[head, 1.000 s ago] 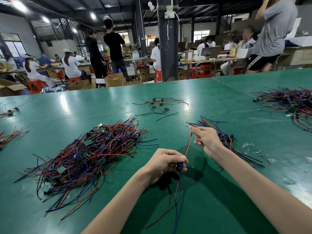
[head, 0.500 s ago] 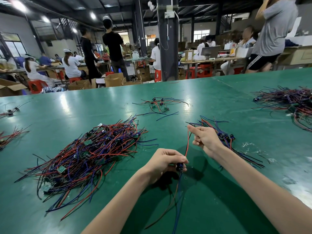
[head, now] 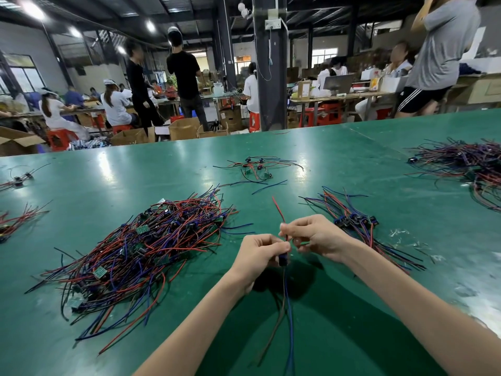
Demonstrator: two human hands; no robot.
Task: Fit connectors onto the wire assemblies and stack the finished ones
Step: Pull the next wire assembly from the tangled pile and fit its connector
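The fingers (head: 275,246) of the left hand (head: 257,252) are curled round a dark connector (head: 282,260), held just above the surface (head: 108,175) toward its near edge. Blue and dark leads (head: 290,321) hang from it. The right hand (head: 318,236) pinches the red wire (head: 277,207) just above the connector, with the free end pointing up.

The step in hand is probably seating the red lead. Hold the connector steady, pinch close to it, align the wire and push straight; a kinked lead may not seat.

The unfitted pile (head: 141,248) lies toward the left edge and the finished stack (head: 355,223) toward the right. Beyond the far edge, seated workers (head: 115,107), cartons (head: 184,128) and red stools (head: 58,138) occupy a workshop
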